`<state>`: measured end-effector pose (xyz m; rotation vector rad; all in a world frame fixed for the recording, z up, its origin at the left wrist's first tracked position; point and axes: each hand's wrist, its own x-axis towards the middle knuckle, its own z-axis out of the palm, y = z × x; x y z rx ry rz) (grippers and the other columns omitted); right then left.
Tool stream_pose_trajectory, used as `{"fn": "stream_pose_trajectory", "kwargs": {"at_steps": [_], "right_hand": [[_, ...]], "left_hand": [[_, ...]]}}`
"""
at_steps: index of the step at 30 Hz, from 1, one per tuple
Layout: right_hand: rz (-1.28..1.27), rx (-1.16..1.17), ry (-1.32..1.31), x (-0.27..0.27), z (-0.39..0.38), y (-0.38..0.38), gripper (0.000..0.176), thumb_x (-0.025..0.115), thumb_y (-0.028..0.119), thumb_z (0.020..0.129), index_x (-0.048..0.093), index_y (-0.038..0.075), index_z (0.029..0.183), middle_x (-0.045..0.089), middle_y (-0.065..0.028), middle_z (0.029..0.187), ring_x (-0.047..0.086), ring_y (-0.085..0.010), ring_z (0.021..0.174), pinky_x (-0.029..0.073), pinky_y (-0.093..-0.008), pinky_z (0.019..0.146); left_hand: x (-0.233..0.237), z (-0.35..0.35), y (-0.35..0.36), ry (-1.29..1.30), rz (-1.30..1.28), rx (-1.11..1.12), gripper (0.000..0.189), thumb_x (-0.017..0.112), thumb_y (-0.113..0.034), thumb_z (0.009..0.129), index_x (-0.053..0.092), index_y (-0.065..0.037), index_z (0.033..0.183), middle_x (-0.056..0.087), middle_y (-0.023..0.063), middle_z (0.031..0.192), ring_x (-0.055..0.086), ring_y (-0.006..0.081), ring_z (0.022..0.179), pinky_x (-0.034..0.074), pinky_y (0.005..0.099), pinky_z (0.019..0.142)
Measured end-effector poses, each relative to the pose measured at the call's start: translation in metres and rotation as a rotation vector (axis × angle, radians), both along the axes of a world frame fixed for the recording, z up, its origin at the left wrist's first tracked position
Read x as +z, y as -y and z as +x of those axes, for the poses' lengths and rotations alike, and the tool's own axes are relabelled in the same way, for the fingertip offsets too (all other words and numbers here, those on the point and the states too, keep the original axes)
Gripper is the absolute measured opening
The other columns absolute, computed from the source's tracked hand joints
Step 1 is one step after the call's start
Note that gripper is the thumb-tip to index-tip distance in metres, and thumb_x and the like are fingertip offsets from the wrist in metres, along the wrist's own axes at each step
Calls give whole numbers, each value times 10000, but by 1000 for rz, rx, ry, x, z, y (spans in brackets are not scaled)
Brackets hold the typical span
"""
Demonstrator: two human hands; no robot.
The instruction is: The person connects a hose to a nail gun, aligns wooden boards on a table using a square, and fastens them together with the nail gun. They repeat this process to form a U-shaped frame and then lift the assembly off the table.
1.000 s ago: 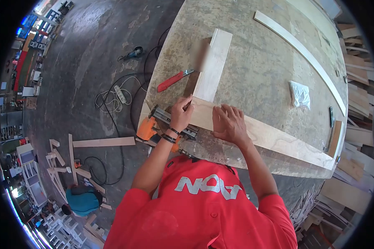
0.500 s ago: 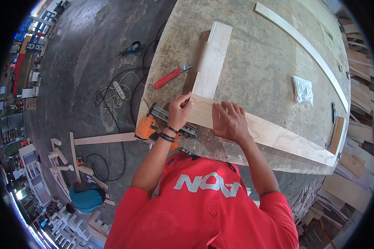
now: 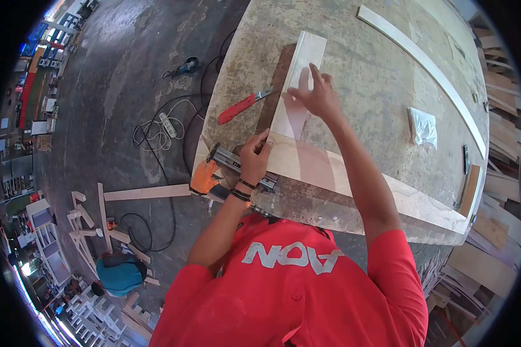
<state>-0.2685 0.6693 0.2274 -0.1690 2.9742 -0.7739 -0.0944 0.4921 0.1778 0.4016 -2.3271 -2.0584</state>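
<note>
In the head view, the left hand [image 3: 254,159] pinches the long board [image 3: 289,156] where it meets the short board [image 3: 289,120] on the table [image 3: 364,75], apparently steadying the corner; the right hand [image 3: 324,99] spreads over the short board, contact unclear. Adjusting calls for a firm left hold.

The person is wearing a bright red shirt [image 3: 254,289], its short sleeves [image 3: 387,254] ending near the elbows. Big silvery-white letters [image 3: 292,258] are running across the front, and a round red button [image 3: 297,297] is showing near them. A faint round patch [image 3: 223,312] is marking the cloth. Dark bands [image 3: 242,193] are circling the wrist just behind the left hand [image 3: 254,161], which is bare.
</note>
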Motion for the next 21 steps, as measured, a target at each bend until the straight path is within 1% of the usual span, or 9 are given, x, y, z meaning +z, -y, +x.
{"fn": "stream_pose_trajectory", "kwargs": {"at_steps": [1, 2, 4, 5, 7, 13, 14, 16, 21], "right_hand": [[116, -51, 156, 5, -6, 8, 1011, 685, 617, 763, 249, 123, 1530, 573, -321, 1215, 631, -454, 1054, 511, -484, 876], [119, -45, 158, 8, -6, 17, 1011, 685, 617, 763, 249, 123, 1530, 573, -321, 1215, 631, -454, 1054, 511, -484, 876], [149, -90, 280, 7, -7, 31, 1158, 618, 725, 740, 129, 58, 1550, 629, -326, 1131, 651, -451, 1009, 507, -481, 890], [151, -86, 286, 6, -6, 33, 1158, 618, 725, 740, 129, 58, 1550, 629, -326, 1131, 651, -451, 1009, 507, -481, 890], [172, -84, 236, 3, -3, 33, 1197, 616, 708, 733, 90, 0, 1542, 664, -316, 1062, 654, -444, 1017, 506, -478, 890], [135, -113, 297, 14, -2, 35, 1120, 617, 618, 746, 124, 4, 1543, 668, -309, 1053, 663, -425, 1006, 503, -478, 870], [134, -119, 297, 14, -1, 35, 1120, 617, 618, 746, 124, 4, 1543, 668, -309, 1053, 663, -425, 1006, 503, -478, 870], [158, -92, 234, 10, 0, 35, 1135, 610, 684, 790, 107, -6, 1537, 667, -336, 1005, 678, -457, 945, 539, -505, 801], [137, -91, 247, 6, -1, 33, 1146, 613, 689, 786, 96, 0, 1541, 671, -330, 995, 680, -453, 944, 540, -507, 794]], "left_hand": [[2, 0, -1, -22, -4, 5, 377, 640, -38, 883, 637, -26, 1261, 604, 49, 960, 550, 96, 755, 470, 254, 705], [3, -1, -2, -42, -9, 11, 374, 638, -38, 884, 639, -27, 1258, 602, 50, 966, 547, 96, 756, 469, 251, 704], [0, -1, -1, -37, -16, 12, 370, 633, -34, 885, 640, -25, 1255, 602, 51, 974, 547, 97, 760, 467, 249, 707], [-2, 0, 0, -33, -25, 4, 367, 628, -30, 886, 640, -23, 1253, 601, 51, 982, 546, 98, 764, 466, 247, 710], [-1, -1, -2, -31, -18, 18, 361, 624, -27, 886, 642, -21, 1247, 600, 50, 982, 547, 99, 768, 466, 246, 715], [-4, -2, -6, -37, 30, 35, 343, 616, -7, 885, 640, -14, 1228, 611, 43, 977, 561, 97, 793, 472, 244, 735], [-4, -2, -6, -30, 41, 37, 343, 614, -2, 887, 636, -14, 1228, 616, 41, 979, 567, 94, 804, 474, 245, 742], [-7, -3, -6, -22, 68, 39, 340, 610, 1, 890, 634, -10, 1229, 627, 40, 996, 577, 91, 822, 477, 244, 754], [-4, -4, -9, -20, 171, 51, 321, 606, 0, 900, 638, -1, 1219, 659, 43, 1030, 596, 85, 859, 484, 239, 782]]}}
